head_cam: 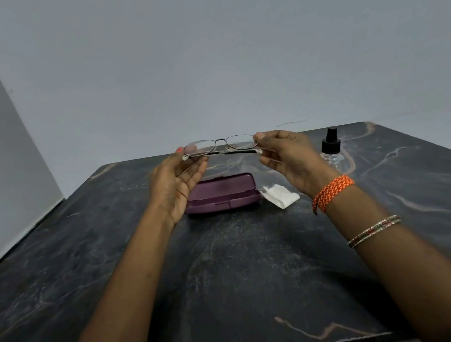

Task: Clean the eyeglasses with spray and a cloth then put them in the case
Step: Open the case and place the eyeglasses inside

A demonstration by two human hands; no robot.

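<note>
Glasses [220, 146]: folded, held above table [232, 271], 12 o'clock of case [222, 194]
Hands: left [176, 183] and right [289, 159] each pinching a frame end
Cloth [281, 195]: 3 o'clock of case; spray [331, 147] beyond

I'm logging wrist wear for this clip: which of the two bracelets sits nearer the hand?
The orange woven bracelet, right at the wrist of the right hand. The thin beaded bangle sits farther down the forearm, toward the elbow.
</note>
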